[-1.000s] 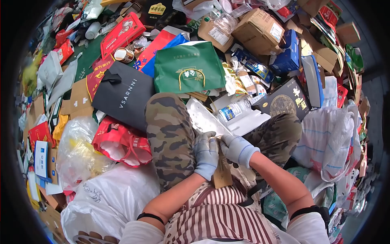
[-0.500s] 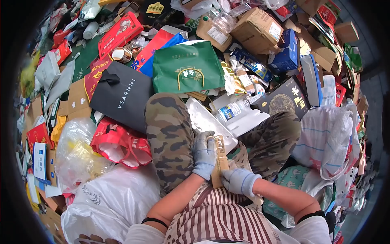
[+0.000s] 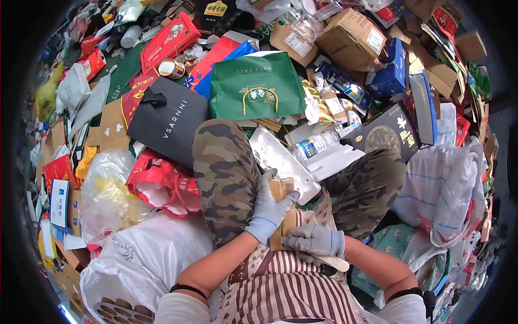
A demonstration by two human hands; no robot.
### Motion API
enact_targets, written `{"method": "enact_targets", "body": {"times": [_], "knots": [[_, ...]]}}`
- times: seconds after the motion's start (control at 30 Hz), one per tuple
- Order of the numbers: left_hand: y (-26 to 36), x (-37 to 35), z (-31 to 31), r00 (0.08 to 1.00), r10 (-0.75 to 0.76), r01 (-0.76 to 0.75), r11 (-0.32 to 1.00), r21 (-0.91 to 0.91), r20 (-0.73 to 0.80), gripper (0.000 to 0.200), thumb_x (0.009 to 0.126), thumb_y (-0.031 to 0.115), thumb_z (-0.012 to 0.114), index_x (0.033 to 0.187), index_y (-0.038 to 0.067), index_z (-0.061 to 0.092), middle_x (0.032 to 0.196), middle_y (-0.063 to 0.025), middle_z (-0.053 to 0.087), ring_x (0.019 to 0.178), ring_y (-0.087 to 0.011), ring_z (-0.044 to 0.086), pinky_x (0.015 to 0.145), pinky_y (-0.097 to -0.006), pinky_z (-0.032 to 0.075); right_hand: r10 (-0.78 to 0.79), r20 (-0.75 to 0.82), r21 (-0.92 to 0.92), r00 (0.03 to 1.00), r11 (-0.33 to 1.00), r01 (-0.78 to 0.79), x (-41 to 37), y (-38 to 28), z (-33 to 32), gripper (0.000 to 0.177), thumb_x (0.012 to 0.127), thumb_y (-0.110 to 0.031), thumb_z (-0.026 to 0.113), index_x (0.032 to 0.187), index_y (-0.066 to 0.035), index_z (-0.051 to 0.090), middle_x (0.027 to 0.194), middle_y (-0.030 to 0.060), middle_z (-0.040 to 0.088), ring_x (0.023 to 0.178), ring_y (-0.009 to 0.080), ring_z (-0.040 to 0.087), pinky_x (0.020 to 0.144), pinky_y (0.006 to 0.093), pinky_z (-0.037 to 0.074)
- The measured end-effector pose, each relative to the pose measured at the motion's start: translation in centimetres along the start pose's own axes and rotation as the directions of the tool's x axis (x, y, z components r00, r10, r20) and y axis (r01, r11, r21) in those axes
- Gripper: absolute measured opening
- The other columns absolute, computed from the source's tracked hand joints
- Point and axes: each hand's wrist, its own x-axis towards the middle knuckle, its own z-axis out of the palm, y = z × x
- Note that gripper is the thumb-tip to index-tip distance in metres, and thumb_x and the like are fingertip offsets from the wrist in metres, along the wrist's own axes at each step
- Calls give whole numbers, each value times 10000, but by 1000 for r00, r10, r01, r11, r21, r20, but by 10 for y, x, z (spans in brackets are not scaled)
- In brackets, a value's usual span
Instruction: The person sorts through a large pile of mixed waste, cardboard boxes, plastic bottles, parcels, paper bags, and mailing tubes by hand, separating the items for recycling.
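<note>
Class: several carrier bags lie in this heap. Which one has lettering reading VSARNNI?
The black bag, just left of the camouflage knee; the green bag beside it shows a gold emblem and handle instead.

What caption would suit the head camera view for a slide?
Gloved left hand and right hand grip a small brown carton above camouflage trousers, amid discarded packaging.

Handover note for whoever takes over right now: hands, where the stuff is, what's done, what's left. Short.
Left hand: closed on the upper end of the carton, over the lap.
Right hand: closed on its lower end.
Carton: brown, barcode end up, between the knees. The white tray lies just beyond it.
Done: carton is off the pile, in both hands.
Left: not yet set down; it looks only partly flattened.
</note>
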Motion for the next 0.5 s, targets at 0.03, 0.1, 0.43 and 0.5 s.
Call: {"method": "enact_targets", "body": {"times": [0.03,0.1,0.43,0.5], "knots": [[8,-2,-7,1000,9,-10,999,39,22,685,708,50,730,1260,28,324,1104,-108,461,1005,-192,500,896,-296,426,-10,26,-13,1000,1000,11,1,2,-1,298,962,-318,396,929,-39,495,517,38,497,385,111,479,357,241,396],[19,-2,-24,985,-60,40,992,121,164,699,739,48,679,1321,21,293,1215,-136,448,1082,-205,488,934,-295,398,15,82,-26,997,1000,-13,6,10,-8,312,946,-347,430,948,-42,492,558,20,488,445,92,489,391,229,401],[79,17,-67,810,-106,-13,980,198,577,690,685,-60,439,1354,45,308,1366,-149,371,1279,-237,361,1047,-276,277,-117,326,-49,938,989,141,14,10,-15,276,935,-302,457,987,-40,524,734,-9,518,623,65,507,536,207,427],[78,21,-60,813,-63,-300,807,509,579,704,686,-4,546,1346,76,314,1347,-139,374,1240,-316,388,1040,-350,306,-202,349,134,915,977,165,20,31,-18,286,932,-298,462,995,-27,532,753,-11,525,635,72,503,543,216,431]]}}
